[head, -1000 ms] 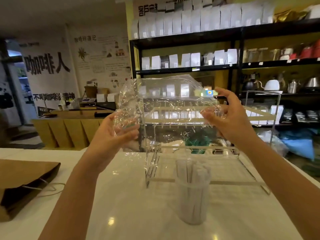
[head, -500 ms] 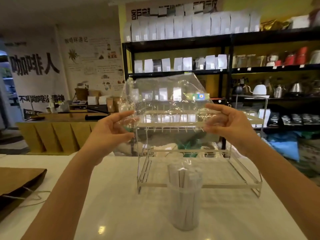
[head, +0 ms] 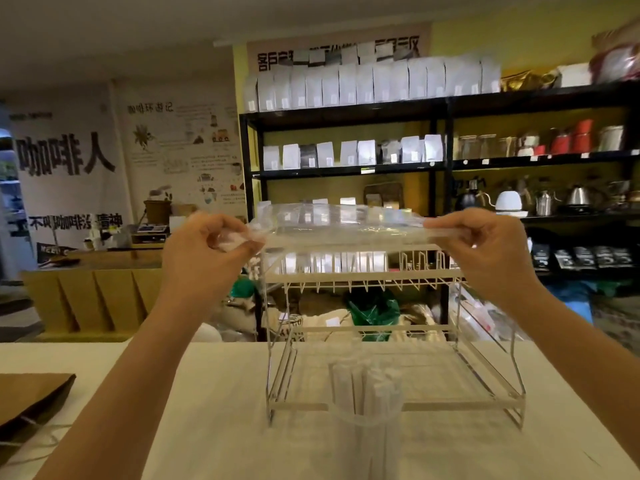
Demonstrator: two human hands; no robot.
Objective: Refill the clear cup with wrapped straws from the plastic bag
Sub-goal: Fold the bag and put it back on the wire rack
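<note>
Head view: both hands, left (head: 204, 247) and right (head: 485, 251), pinch the ends of the clear plastic bag (head: 339, 225), stretched flat and apparently empty. Below, the clear cup (head: 367, 403) on the white worktop (head: 173, 427) already holds wrapped straws (head: 360, 382), so refilling looks nearly done. Coffee-shop shelves (head: 450, 102) behind.

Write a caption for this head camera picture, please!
Both hands stretch an empty clear plastic bag above the straw-filled clear cup.

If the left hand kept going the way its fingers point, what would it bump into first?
The left hand points right, along the stretched plastic bag it pinches; past that, probably the right hand at the other end.
</note>
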